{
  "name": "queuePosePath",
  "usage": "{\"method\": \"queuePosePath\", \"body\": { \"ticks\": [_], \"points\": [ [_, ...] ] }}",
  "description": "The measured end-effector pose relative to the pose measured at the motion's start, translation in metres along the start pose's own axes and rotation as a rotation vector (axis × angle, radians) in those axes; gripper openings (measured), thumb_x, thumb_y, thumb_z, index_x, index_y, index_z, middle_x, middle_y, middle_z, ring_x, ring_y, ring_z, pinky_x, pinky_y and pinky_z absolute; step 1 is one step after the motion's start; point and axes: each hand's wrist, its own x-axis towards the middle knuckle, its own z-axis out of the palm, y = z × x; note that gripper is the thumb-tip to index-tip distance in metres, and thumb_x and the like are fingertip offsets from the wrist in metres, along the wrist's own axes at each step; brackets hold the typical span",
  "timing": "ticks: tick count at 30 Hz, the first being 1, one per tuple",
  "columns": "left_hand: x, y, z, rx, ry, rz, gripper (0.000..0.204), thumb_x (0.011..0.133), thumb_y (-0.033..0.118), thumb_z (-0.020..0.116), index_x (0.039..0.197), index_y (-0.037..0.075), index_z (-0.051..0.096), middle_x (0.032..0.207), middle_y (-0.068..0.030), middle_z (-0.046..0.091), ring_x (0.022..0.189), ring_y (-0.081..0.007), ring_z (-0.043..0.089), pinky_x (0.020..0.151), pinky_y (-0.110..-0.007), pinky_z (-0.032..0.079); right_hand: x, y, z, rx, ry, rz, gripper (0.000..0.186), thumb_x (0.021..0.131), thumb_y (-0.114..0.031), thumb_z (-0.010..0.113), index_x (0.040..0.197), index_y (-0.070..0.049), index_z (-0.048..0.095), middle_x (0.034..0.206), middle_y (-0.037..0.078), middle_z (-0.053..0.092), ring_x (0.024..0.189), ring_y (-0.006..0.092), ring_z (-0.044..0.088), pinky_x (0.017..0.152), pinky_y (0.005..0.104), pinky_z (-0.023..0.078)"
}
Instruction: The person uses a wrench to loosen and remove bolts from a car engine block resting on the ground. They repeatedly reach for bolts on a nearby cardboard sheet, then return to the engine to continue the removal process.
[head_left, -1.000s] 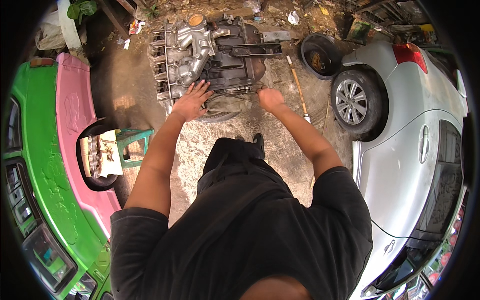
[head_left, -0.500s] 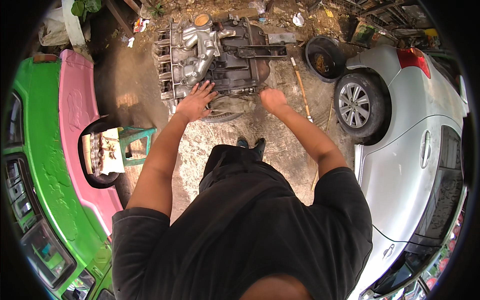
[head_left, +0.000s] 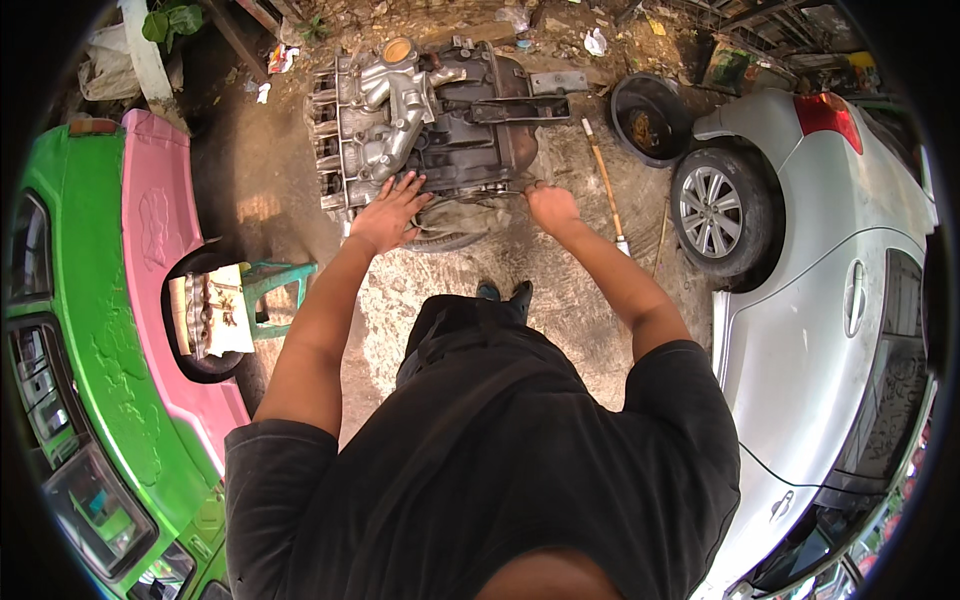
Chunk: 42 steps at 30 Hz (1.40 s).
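A greasy metal engine (head_left: 470,130) lies on the ground in front of me, with a silver branched manifold (head_left: 408,110) on top. My left hand (head_left: 390,212) rests on its near left part, fingers spread and holding nothing. At the near right corner, my right hand (head_left: 553,208) is closed in a fist. A thin dark bar seems to run from the engine into this fist, but its kind cannot be made out. Beneath the engine's near side, between my hands, shows the curved edge of a tyre (head_left: 450,242), partly covered by greyish material.
A silver car (head_left: 800,250) stands at the right, a green and pink vehicle (head_left: 160,200) at the left. Near the engine are a black basin (head_left: 650,120) and a wooden-handled tool (head_left: 603,180). A green stool (head_left: 275,290) and a box of metal parts (head_left: 212,312) stand left.
My right fist has shifted slightly right and toward me. My left hand stays spread on the engine, and the whole view has moved a little.
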Motion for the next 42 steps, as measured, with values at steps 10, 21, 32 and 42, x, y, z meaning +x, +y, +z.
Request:
{"method": "queuePosePath", "body": {
  "ticks": [10, 21, 32, 42],
  "points": [
    [0.002, -0.001, 0.001, -0.003, -0.013, -0.001, 0.067, 0.093, 0.038, 0.059, 0.151, 0.014, 0.035, 0.163, -0.0101, 0.018, 0.152, -0.0262, 0.01, 0.124, -0.045, 0.01, 0.009, -0.021, 0.108, 0.627, -0.002, 0.409, 0.047, 0.104, -0.047, 0.037, 0.117, -0.009, 0.06, 0.103, 0.019, 0.068, 0.097, 0.0408, 0.064, 0.08, 0.0503, 0.051],
    [0.003, 0.0, 0.001, 0.029, -0.034, -0.012, 0.068, 0.092, 0.038, 0.059, 0.151, 0.015, 0.034, 0.164, -0.0086, 0.015, 0.152, -0.0255, 0.008, 0.125, -0.045, 0.008, 0.016, -0.099, 0.139, 1.307, 0.16, 0.788, 0.056, 0.104, -0.052, 0.036, 0.117, -0.005, 0.063, 0.106, 0.02, 0.067, 0.103, 0.038, 0.062, 0.086, 0.048, 0.049],
    [-0.001, 0.001, 0.001, -0.005, 0.047, 0.001, 0.068, 0.091, 0.038, 0.061, 0.15, 0.015, 0.037, 0.163, -0.0084, 0.018, 0.152, -0.0254, 0.01, 0.124, -0.046, 0.011, -0.04, 0.001, 0.038, 0.458, 0.138, 0.184, 0.03, 0.099, -0.036, 0.052, 0.106, -0.012, 0.068, 0.101, 0.015, 0.068, 0.09, 0.0381, 0.066, 0.077, 0.0476, 0.052],
    [-0.005, 0.002, -0.001, -0.059, 0.092, 0.01, 0.068, 0.089, 0.036, 0.063, 0.149, 0.015, 0.038, 0.163, -0.009, 0.018, 0.152, -0.0255, 0.01, 0.124, -0.046, 0.011, 0.002, -0.007, -0.014, -0.032, 0.204, -0.208, 0.015, 0.08, -0.012, 0.057, 0.084, -0.009, 0.071, 0.086, 0.011, 0.069, 0.078, 0.0297, 0.07, 0.071, 0.0423, 0.054]
  ]
}}
